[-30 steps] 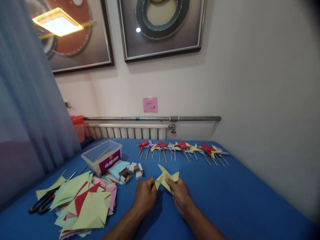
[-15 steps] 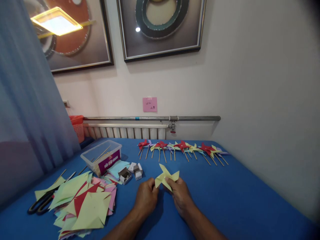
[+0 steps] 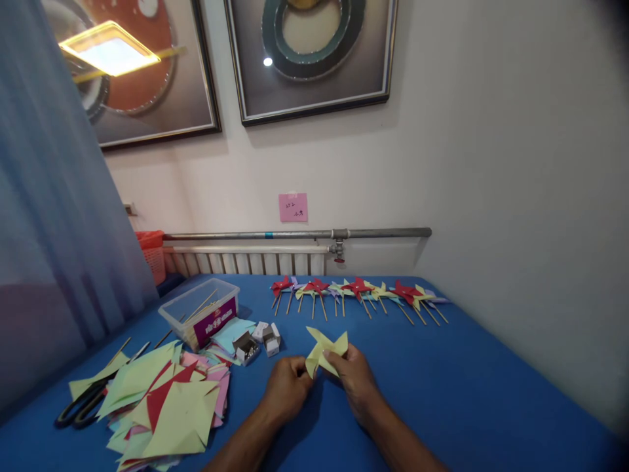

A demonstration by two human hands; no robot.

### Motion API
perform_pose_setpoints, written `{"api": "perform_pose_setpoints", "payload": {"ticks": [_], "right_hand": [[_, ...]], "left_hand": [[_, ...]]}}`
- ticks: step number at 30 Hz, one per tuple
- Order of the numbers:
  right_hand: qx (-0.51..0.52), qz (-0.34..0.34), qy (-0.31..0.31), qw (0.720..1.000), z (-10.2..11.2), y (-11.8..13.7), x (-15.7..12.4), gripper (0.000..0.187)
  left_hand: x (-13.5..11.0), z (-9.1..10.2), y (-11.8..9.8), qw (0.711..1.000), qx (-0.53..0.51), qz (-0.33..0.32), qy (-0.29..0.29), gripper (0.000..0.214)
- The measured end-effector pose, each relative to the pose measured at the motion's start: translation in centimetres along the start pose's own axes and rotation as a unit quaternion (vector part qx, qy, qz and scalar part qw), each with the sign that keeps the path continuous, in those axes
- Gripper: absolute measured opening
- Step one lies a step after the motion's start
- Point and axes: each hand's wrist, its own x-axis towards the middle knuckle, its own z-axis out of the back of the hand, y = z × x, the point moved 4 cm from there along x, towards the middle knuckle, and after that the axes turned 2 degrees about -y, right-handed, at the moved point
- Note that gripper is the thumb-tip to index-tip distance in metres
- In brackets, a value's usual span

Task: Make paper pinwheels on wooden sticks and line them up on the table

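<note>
A pale yellow paper pinwheel (image 3: 323, 349) with folded blades is held up over the blue table. My right hand (image 3: 358, 375) pinches it, thumb pressed near its centre and fingers behind the right blade. My left hand (image 3: 287, 388) is closed at the pinwheel's lower left blade. Whatever lies between its fingertips is hidden behind the paper and the knuckles. Beyond my left hand are small open cardboard boxes (image 3: 271, 342), one with shiny metal bits (image 3: 249, 353) in it.
At left lie a pile of cut paper squares (image 3: 181, 416) and black-handled scissors (image 3: 86, 401). A clear plastic tub (image 3: 223, 288) holds wooden sticks. Finished pinwheels (image 3: 357, 286) on sticks line the table's back edge. A metal pipe (image 3: 295, 234) and radiator (image 3: 246, 261) run behind.
The pinwheel has tilted and shifted slightly left and down in my right hand. My left hand has stayed close to its lower left blade. The camera view moved slightly.
</note>
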Motion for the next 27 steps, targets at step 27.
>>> {"api": "perform_pose_setpoints", "payload": {"ticks": [27], "right_hand": [[-0.355,0.077,0.068,0.929,-3.7,-1.4,-4.8,0.013]], "left_hand": [[0.8,2.6,-0.5,0.982,-0.138,0.026,-0.128,0.026]]}}
